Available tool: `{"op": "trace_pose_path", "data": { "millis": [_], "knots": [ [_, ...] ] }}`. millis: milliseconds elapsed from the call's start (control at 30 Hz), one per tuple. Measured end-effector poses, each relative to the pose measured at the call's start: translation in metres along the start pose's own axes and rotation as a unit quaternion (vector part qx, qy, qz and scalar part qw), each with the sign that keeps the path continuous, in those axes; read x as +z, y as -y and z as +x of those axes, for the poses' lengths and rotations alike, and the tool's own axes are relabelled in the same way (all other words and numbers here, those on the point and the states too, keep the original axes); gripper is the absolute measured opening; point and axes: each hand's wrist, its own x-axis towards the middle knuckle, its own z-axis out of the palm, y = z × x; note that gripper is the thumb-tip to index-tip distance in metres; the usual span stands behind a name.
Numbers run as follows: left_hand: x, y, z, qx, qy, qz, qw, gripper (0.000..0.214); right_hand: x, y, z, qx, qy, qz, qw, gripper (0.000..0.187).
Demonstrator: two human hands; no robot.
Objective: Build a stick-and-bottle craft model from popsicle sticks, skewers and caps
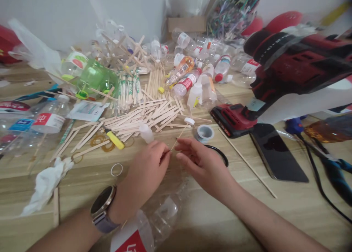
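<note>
My left hand point(147, 167) is closed in a pinch on the near end of a thin wooden skewer point(178, 136) that carries a white bottle cap point(189, 121) at its far end. My right hand point(199, 160) sits just to the right of that pinch, fingers loosely curled and touching the skewer's near end. A clear plastic bottle point(154, 222) with a red-and-white label lies on the table under my wrists. A watch is on my left wrist.
A pile of wooden craft sticks point(143, 116), chopsticks and empty bottles fills the back of the wooden table point(288, 204). A red cordless drill point(288, 65) lies at right beside a black phone point(276, 153). Rubber bands, a yellow tool point(115, 139), tape roll point(204, 133) and tissue point(46, 182) lie near.
</note>
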Motion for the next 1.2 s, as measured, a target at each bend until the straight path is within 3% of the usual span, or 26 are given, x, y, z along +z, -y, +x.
{"op": "trace_pose_path", "data": {
  "millis": [67, 133, 233, 367, 567, 867, 1033, 1200],
  "knots": [
    [0.002, -0.001, -0.002, -0.004, 0.007, 0.01, 1.0, 0.015, 0.006, 0.0, 0.0, 0.037, 0.038, 0.052, 0.997, 0.036],
    [0.004, -0.001, -0.004, -0.005, 0.018, 0.021, 1.0, 0.014, 0.007, 0.0, 0.0, 0.039, 0.052, 0.036, 0.997, 0.028],
    [0.007, -0.003, -0.005, 0.001, 0.046, 0.034, 0.998, 0.016, 0.004, -0.002, -0.002, -0.032, 0.03, -0.096, 0.994, 0.013],
    [0.008, -0.004, -0.004, 0.006, 0.09, 0.046, 0.995, 0.02, 0.0, -0.006, -0.006, -0.148, -0.017, -0.265, 0.953, 0.015],
    [0.005, -0.003, -0.005, 0.014, 0.123, 0.054, 0.991, 0.022, 0.0, -0.015, -0.007, -0.201, -0.022, -0.351, 0.914, 0.023],
    [-0.001, 0.009, -0.006, 0.076, 0.132, 0.078, 0.985, 0.024, 0.001, -0.017, -0.008, -0.246, -0.061, -0.382, 0.889, 0.028],
    [-0.013, 0.011, -0.005, 0.108, 0.158, 0.087, 0.978, 0.024, 0.002, -0.018, -0.008, -0.249, -0.058, -0.377, 0.89, 0.027],
    [-0.022, 0.01, -0.004, 0.119, 0.146, 0.108, 0.976, 0.02, 0.001, -0.018, -0.008, -0.243, -0.053, -0.361, 0.899, 0.027]
  ]
}}
